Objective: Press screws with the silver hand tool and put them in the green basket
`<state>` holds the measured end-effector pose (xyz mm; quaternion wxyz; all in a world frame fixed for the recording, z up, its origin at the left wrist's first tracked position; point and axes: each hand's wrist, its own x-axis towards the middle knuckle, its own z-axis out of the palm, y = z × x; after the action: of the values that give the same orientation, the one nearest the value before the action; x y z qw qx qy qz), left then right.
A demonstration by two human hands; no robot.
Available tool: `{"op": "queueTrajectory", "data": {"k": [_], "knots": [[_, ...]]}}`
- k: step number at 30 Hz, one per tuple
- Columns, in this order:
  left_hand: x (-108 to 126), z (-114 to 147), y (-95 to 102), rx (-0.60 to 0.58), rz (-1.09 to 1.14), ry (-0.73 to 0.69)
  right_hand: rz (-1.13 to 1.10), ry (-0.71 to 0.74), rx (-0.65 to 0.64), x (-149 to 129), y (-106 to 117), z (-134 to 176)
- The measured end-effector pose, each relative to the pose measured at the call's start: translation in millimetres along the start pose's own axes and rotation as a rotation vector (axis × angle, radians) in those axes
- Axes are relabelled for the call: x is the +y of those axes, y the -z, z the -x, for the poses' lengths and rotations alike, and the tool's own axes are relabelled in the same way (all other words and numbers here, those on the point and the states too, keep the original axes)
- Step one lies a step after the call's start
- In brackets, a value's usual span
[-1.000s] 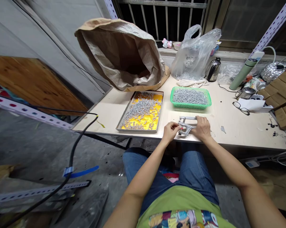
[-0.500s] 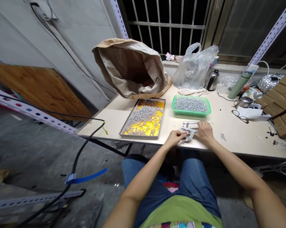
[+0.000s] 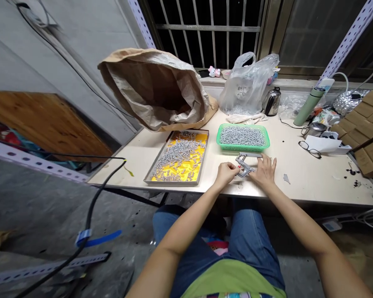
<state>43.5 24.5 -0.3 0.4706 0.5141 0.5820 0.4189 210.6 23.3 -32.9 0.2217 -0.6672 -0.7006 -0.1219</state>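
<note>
My right hand grips the handles of grey metal pliers, which have a coil spring and a small red part at the jaw. Its upper fingers are lifted and slightly spread along the top handle. At the jaw end, my left hand pinches thumb and forefinger together beside the red part. Whatever lies between those fingertips is too small to make out. Behind the pliers stands a green plastic basket full of small metal screw-like pieces. To the left, a shallow tray holds similar pieces on a yellow lining.
A large open paper sack leans behind the tray. Farther back are a plastic bag, a metal pot and a green bottle. Eyeglasses and cardboard boxes sit at the right. A grey scrap lies near my right hand.
The pliers have tilted and moved up slightly off the table's front edge. My right fingers have lifted and spread a little on the handle. My left hand stays at the jaw. The view has shifted.
</note>
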Motion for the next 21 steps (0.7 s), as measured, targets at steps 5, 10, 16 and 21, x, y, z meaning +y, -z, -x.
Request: {"op": "queueTrajectory", "data": {"k": [5,10,16,21], "knots": [[-2,1,0.3,0.095,0.144,-0.025,-0.039,-0.088,-0.142,1,3,-1],[22,-45,-2.8,0.267,0.188,-0.108,-0.027,-0.071,-0.251,1,6,-2],[59,-101,-6.9,0.108,0.013,-0.069,0.014,0.029,-0.229,1,5,2],[37,-86,44.6,0.182,-0.181,-0.197,0.013,0.027,-0.219,4,3,2]]}}
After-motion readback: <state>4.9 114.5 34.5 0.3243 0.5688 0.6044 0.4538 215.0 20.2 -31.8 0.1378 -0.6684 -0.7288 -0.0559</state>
